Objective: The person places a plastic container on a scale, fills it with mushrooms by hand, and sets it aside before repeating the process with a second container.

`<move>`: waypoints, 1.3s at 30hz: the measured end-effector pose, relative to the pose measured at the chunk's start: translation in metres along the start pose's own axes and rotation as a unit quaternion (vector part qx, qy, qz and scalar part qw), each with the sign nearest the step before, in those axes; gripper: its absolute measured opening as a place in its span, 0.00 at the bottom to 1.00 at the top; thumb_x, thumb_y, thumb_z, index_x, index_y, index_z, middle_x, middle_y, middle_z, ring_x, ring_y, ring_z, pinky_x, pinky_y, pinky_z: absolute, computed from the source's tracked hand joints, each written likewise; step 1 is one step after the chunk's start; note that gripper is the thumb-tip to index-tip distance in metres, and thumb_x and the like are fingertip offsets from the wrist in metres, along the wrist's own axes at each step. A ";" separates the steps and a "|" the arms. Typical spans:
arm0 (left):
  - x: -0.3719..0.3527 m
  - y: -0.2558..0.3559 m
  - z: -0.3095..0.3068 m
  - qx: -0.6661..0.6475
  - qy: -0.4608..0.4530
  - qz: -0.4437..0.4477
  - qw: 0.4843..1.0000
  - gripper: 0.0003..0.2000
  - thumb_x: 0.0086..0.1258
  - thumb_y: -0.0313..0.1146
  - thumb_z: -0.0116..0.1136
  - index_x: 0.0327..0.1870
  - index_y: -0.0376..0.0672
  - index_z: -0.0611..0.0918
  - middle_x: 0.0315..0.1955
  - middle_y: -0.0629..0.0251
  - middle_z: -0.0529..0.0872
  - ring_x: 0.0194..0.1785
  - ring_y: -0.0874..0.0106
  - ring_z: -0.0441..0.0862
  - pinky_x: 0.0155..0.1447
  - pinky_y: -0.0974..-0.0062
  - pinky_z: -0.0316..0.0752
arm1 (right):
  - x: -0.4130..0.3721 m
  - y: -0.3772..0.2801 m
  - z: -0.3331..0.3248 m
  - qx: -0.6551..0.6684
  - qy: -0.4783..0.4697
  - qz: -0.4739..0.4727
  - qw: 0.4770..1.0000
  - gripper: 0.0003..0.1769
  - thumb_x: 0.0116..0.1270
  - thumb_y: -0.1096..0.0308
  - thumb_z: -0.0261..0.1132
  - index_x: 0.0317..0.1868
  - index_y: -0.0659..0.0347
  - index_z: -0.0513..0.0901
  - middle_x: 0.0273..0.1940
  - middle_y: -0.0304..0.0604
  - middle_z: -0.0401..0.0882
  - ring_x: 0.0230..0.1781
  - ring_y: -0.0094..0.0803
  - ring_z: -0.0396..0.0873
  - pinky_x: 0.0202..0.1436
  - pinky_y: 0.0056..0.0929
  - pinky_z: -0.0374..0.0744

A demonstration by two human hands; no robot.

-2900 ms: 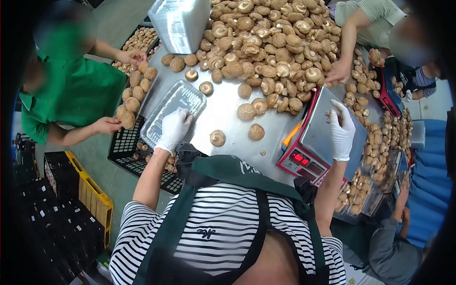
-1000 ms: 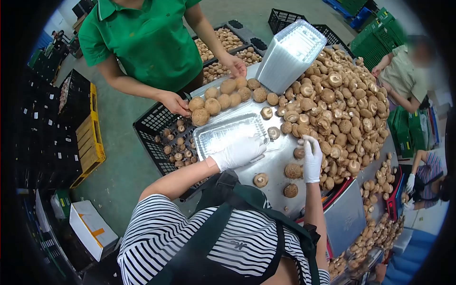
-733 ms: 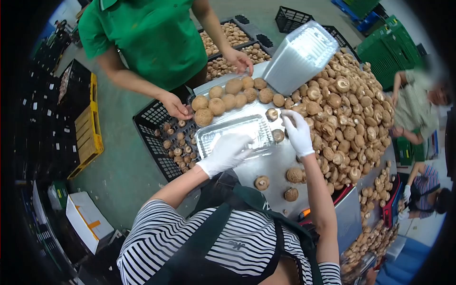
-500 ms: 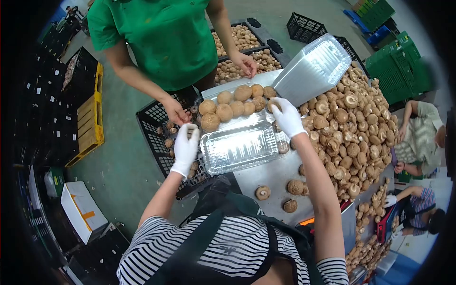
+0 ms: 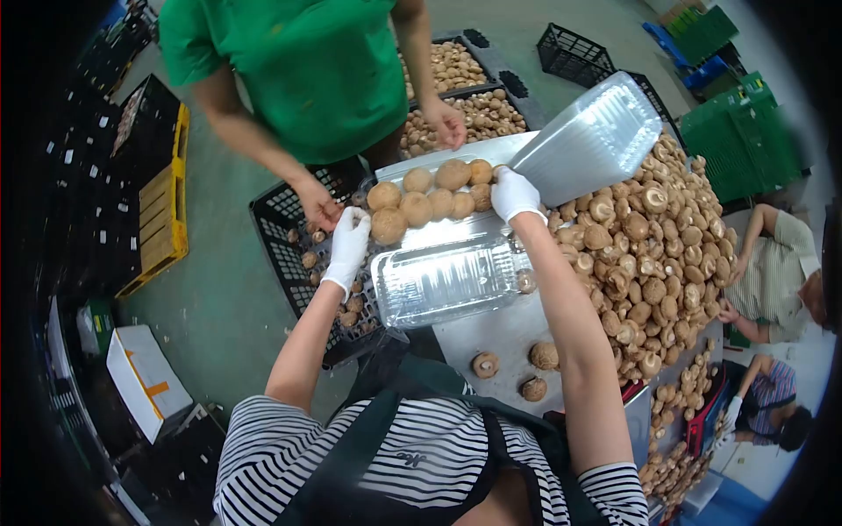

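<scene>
Both of my hands wear white gloves. My left hand [image 5: 348, 248] is at the left end of a clear plastic tray, its fingertips pressed together near the rim; what they hold is too small to name. At the tray's right end is my right hand [image 5: 515, 195], fingers closed near the last mushrooms, its grip partly hidden. Two rows of brown mushrooms [image 5: 415, 209] fill the tray between my hands. The tray's clear lid [image 5: 445, 279] lies open on the side nearer me. Loose mushrooms [image 5: 544, 355] sit on the metal table [image 5: 465, 337].
A mushroom heap [image 5: 653, 280] and stacked clear trays [image 5: 589, 136] are at the right. A black crate [image 5: 285, 263] stands left of the table. A person in green [image 5: 294, 79] faces me, hands near the tray; other people are at the far right.
My left hand has moved slightly up and right, to the tray's edge. My right hand has shifted a little left, its fingers now more closed. The view has shifted slightly.
</scene>
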State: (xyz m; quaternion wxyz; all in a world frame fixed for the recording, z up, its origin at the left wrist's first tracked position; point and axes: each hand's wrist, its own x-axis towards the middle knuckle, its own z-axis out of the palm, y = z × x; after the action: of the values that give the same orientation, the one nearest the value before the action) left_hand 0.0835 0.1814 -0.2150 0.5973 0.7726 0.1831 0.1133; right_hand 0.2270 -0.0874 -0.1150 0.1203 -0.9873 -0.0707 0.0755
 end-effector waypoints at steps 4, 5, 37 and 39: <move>0.007 -0.002 -0.005 -0.006 -0.004 0.027 1.000 0.04 0.71 0.28 0.55 0.36 0.39 0.74 0.25 0.70 0.73 0.31 0.79 0.70 0.37 0.78 0.70 | 0.005 0.003 0.009 0.069 0.005 0.022 0.997 0.15 0.63 0.68 0.58 0.49 0.60 0.82 0.45 0.60 0.84 0.49 0.53 0.83 0.55 0.46 0.78; 0.006 0.002 -0.009 -0.010 0.000 0.017 1.000 0.04 0.71 0.28 0.54 0.36 0.39 0.74 0.25 0.71 0.73 0.31 0.80 0.70 0.37 0.78 0.69 | 0.005 0.006 0.013 0.098 0.014 0.026 0.995 0.15 0.63 0.68 0.58 0.49 0.60 0.82 0.45 0.60 0.84 0.49 0.54 0.82 0.55 0.46 0.78; -0.199 0.231 0.286 -0.077 -0.639 0.137 0.753 0.04 0.73 0.27 0.51 0.35 0.42 0.73 0.28 0.78 0.71 0.29 0.86 0.65 0.31 0.83 0.64 | -0.525 0.197 -0.097 0.446 0.428 0.397 0.679 0.18 0.67 0.73 0.61 0.57 0.64 0.78 0.34 0.29 0.76 0.27 0.14 0.68 0.30 0.15 0.68; -0.237 0.228 0.315 -0.080 -0.676 0.160 0.715 0.03 0.72 0.27 0.51 0.36 0.42 0.73 0.28 0.78 0.71 0.30 0.85 0.65 0.32 0.83 0.64 | -0.569 0.206 -0.082 0.442 0.457 0.416 0.650 0.18 0.66 0.74 0.62 0.57 0.63 0.79 0.34 0.28 0.76 0.28 0.14 0.69 0.30 0.15 0.68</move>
State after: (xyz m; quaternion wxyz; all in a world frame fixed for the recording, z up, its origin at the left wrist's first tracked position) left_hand 0.0261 -0.2457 -0.0672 0.5944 0.6105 -0.4052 -0.3314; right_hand -0.2908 -0.3936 -0.0126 0.5156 -0.6522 0.4536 -0.3210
